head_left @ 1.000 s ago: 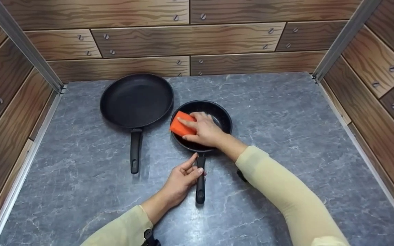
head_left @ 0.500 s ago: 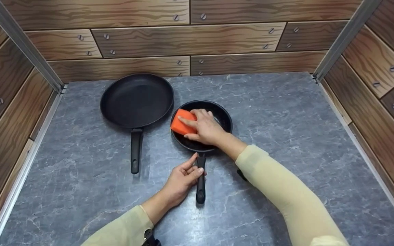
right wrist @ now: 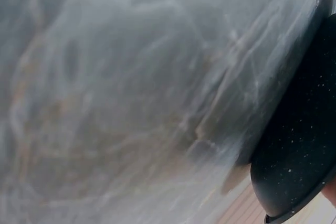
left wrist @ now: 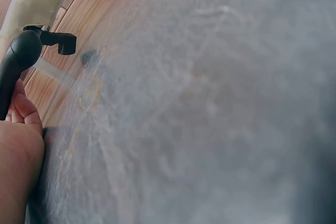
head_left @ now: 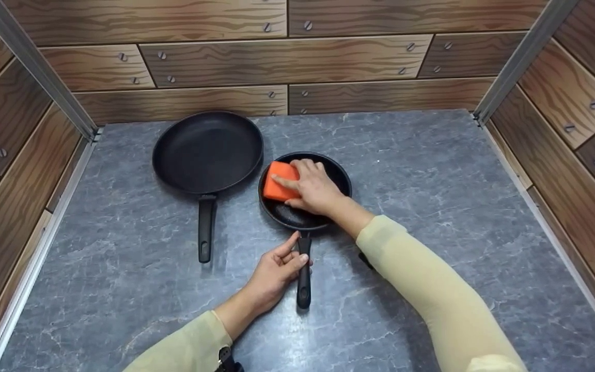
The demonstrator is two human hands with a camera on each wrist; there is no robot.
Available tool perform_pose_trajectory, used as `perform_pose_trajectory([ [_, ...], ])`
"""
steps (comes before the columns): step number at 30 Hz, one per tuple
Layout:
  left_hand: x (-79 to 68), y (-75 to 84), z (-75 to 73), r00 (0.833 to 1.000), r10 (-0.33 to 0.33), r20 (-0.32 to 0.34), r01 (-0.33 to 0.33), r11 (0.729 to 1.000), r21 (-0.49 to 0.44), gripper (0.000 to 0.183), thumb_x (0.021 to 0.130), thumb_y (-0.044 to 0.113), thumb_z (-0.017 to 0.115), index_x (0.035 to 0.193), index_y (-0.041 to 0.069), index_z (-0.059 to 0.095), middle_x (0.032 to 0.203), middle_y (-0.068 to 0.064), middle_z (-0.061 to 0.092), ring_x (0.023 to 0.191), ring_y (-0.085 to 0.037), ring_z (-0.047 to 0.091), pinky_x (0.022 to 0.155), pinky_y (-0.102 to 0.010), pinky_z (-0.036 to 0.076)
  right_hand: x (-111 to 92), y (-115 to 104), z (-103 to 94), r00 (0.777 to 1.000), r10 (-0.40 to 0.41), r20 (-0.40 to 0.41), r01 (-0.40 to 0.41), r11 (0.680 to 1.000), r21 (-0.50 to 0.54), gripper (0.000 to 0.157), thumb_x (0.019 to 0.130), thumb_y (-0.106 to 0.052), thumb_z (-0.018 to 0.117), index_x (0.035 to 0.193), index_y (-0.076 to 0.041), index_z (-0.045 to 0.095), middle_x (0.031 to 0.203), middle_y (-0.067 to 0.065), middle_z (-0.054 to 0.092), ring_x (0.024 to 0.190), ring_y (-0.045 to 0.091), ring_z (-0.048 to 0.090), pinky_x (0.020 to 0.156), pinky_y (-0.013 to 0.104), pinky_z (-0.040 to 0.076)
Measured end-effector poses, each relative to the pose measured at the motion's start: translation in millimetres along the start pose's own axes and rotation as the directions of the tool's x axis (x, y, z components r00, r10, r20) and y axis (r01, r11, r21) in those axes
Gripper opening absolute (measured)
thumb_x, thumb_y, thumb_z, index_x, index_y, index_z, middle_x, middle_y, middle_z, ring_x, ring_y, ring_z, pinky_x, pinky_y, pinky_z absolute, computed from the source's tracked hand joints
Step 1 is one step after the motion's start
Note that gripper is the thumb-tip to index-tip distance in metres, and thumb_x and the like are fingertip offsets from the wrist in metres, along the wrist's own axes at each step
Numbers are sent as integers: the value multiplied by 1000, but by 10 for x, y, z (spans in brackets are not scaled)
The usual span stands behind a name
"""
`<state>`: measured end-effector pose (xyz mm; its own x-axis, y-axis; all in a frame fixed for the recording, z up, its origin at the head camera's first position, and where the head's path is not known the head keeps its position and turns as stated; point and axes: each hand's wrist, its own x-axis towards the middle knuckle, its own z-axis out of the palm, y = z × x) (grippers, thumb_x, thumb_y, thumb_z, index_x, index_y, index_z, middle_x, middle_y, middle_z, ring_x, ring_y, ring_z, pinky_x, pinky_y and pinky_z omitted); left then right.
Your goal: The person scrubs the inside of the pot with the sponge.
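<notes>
A small black frying pan (head_left: 297,219) stands on the grey marbled tabletop, its handle (head_left: 303,289) toward me. My left hand (head_left: 271,276) holds that handle near the pan, thumb on top and fingers at its side. Inside the pan, my right hand (head_left: 318,192) grips an orange sponge (head_left: 275,191) against the left part of the inner surface. In the left wrist view the handle (left wrist: 22,53) rises beside the fingers of my left hand (left wrist: 21,150). The right wrist view shows the pan's speckled outer wall (right wrist: 294,140); the sponge is hidden there.
A larger black frying pan (head_left: 207,152) lies at the back left, close to the small one, its handle pointing toward me. Wood-patterned walls (head_left: 282,61) with metal corner posts enclose the tabletop (head_left: 421,170) at the back and sides.
My right hand has slid the sponge slightly up and to the right within the small pan, turning it a little. My left hand and both pans stay in place.
</notes>
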<state>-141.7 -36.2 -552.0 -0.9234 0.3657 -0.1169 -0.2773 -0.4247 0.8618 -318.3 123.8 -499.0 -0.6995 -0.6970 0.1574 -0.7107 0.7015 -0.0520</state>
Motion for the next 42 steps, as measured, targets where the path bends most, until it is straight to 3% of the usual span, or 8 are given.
perform_pose_trajectory([
  [11,2,-8,-7,1000,-2,7,2,1000,4,73,104,0,63,166,-3,23,99,-4,74,89,-11,70,83,-23,57,48,26,-29,999,38,21,-35,990,-133,66,100,-44,74,160,-39,48,152,26,42,137,45,41,104,56,38],
  [25,8,-15,-4,1000,0,-2,0,1000,1,73,104,-1,64,165,-3,24,97,-3,73,88,-11,70,82,-23,58,75,108,-94,995,98,32,-91,979,-184,64,100,-36,76,159,-37,51,155,28,41,141,47,39,111,64,37],
  [42,20,-35,-20,1000,14,7,-14,1000,14,72,104,0,63,165,-5,25,97,-4,74,89,-11,70,82,-22,56,23,220,-166,991,125,40,-109,955,-277,67,98,-34,77,159,-36,50,154,29,42,139,46,41,107,59,39],
])
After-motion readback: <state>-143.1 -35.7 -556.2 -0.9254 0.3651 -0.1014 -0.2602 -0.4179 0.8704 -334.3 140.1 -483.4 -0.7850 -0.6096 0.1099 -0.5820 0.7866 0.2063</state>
